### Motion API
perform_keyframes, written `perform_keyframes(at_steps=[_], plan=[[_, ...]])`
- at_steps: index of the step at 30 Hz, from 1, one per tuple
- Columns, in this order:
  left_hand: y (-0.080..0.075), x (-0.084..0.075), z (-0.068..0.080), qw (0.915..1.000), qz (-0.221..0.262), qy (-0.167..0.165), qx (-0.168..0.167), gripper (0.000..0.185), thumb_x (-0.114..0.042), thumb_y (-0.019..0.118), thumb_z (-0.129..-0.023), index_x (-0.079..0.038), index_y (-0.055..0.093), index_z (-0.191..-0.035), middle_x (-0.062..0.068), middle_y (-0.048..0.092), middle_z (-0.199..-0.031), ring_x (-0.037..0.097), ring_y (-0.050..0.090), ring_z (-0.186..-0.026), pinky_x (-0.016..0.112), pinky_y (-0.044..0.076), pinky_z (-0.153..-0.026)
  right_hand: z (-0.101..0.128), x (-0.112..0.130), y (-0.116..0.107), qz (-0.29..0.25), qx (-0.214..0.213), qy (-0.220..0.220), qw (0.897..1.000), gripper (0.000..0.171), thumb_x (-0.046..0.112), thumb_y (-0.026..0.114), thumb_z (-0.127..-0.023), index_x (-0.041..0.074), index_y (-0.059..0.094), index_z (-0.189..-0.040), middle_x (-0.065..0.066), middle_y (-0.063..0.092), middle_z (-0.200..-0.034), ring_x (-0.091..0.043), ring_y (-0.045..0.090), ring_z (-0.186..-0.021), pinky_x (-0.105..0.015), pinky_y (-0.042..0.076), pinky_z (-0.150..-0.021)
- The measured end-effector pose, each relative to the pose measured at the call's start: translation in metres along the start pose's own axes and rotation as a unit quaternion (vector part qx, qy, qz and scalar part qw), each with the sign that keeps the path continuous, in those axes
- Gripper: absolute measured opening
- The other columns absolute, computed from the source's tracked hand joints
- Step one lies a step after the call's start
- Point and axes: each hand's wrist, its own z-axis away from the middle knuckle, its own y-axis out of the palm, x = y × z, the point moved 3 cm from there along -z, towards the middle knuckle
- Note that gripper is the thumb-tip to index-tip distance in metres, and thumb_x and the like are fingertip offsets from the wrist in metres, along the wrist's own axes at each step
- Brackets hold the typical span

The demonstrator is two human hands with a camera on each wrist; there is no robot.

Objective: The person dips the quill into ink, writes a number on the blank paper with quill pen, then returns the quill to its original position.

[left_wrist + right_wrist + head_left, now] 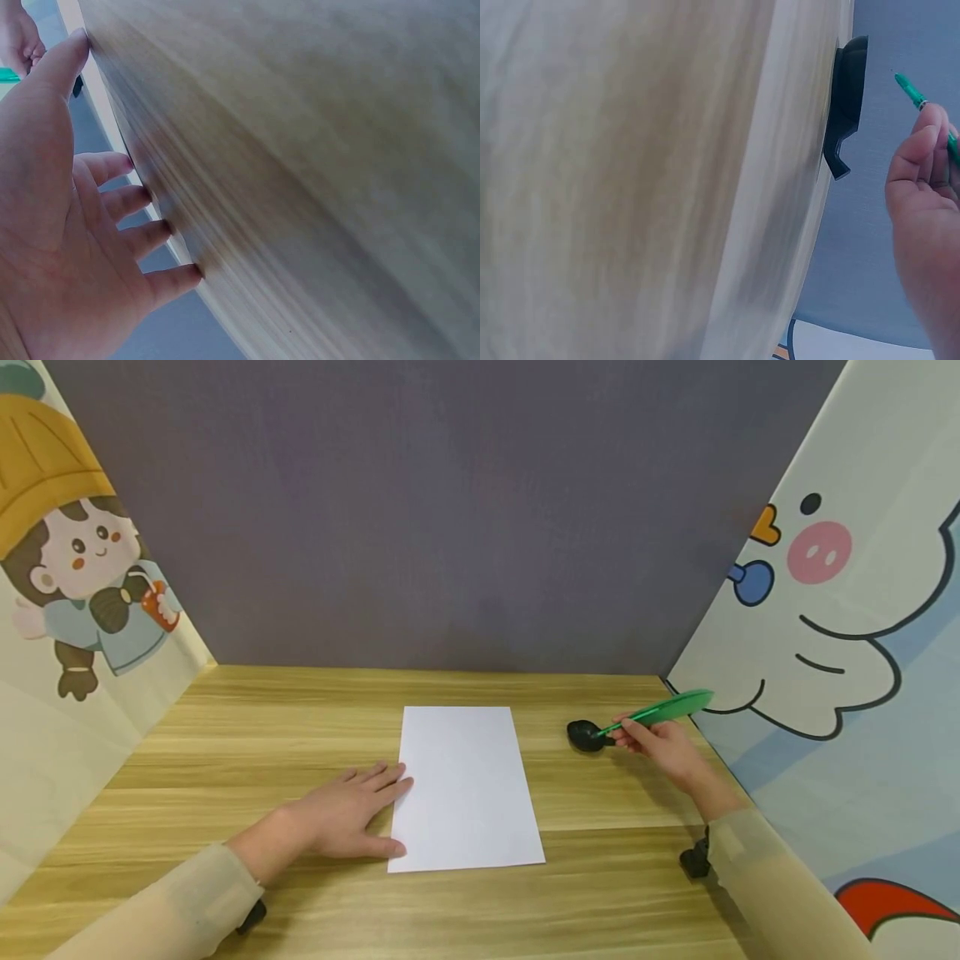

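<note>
A sheet of white paper (467, 785) lies on the wooden table. My left hand (341, 817) rests at its left edge, fingers spread and tips on the margin; the left wrist view shows the thumb (64, 64) and straight fingers touching down there. To the right of the paper, my right hand (663, 750) pinches a green feather-shaped pen (667, 708), its plume pointing right and away. The pen's tip overlaps a small black soup spoon (583, 735) in the head view. In the right wrist view, the pen tip (909, 88) is raised above the spoon (847, 94), apart from it.
The wooden table (262, 735) meets a dark grey panel (450, 527) at the back. Cartoon-printed walls stand at the left (45, 727) and right (900, 693), the right one close beside my right arm. A black strap mount (696, 858) sits under the right sleeve.
</note>
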Motion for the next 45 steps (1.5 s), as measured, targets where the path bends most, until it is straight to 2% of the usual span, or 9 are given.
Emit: perform_keyframes(at_steps=[12, 23, 31, 39, 45], plan=[[0.000, 0.001, 0.000, 1.0000, 0.000, 0.002, 0.000, 0.105, -0.079, 0.061, -0.099, -0.011, 0.034, -0.174, 0.016, 0.026, -0.182, 0.046, 0.023, -0.169, 0.072, 0.025, -0.132, -0.006, -0.001, 0.002, 0.005, 0.002, 0.010, 1.000, 0.053, 0.026, 0.055, -0.118, -0.016, 0.054, -0.149, -0.012, 0.080, -0.114, -0.004, 0.075, -0.096, -0.027, 0.065, -0.088], [0.001, 0.002, 0.001, 1.0000, 0.000, -0.003, 0.001, 0.106, -0.080, 0.061, -0.098, -0.012, 0.033, -0.174, 0.015, 0.025, -0.183, 0.046, 0.023, -0.169, 0.073, 0.026, -0.132, -0.018, -0.003, 0.007, 0.018, 0.015, 0.024, 0.999, 0.053, 0.026, 0.055, -0.118, -0.015, 0.054, -0.152, -0.020, 0.079, -0.122, -0.001, 0.076, -0.097, -0.028, 0.065, -0.089], [0.001, 0.002, 0.001, 1.0000, -0.005, 0.003, -0.002, 0.105, -0.080, 0.060, -0.099, -0.011, 0.033, -0.174, 0.016, 0.026, -0.182, 0.046, 0.023, -0.169, 0.072, 0.026, -0.132, -0.023, -0.004, 0.013, 0.022, 0.015, 0.038, 0.999, 0.052, 0.026, 0.054, -0.118, -0.014, 0.055, -0.152, -0.022, 0.078, -0.124, -0.001, 0.075, -0.096, -0.027, 0.064, -0.084], [0.000, 0.000, 0.001, 1.0000, -0.004, 0.004, -0.001, 0.104, -0.078, 0.061, -0.099, -0.011, 0.033, -0.174, 0.017, 0.025, -0.182, 0.046, 0.023, -0.169, 0.072, 0.025, -0.132, -0.025, -0.006, 0.013, 0.032, 0.015, 0.033, 0.999, 0.050, 0.024, 0.054, -0.118, -0.013, 0.056, -0.151, -0.026, 0.077, -0.125, -0.001, 0.076, -0.095, -0.027, 0.063, -0.079], [-0.001, 0.000, 0.002, 1.0000, -0.003, 0.003, 0.000, 0.104, -0.078, 0.060, -0.099, -0.011, 0.033, -0.174, 0.016, 0.025, -0.182, 0.046, 0.022, -0.169, 0.071, 0.025, -0.133, -0.023, -0.005, 0.013, 0.044, 0.009, 0.028, 0.999, 0.050, 0.025, 0.054, -0.118, -0.012, 0.057, -0.151, -0.026, 0.077, -0.126, 0.000, 0.076, -0.096, -0.026, 0.063, -0.080]])
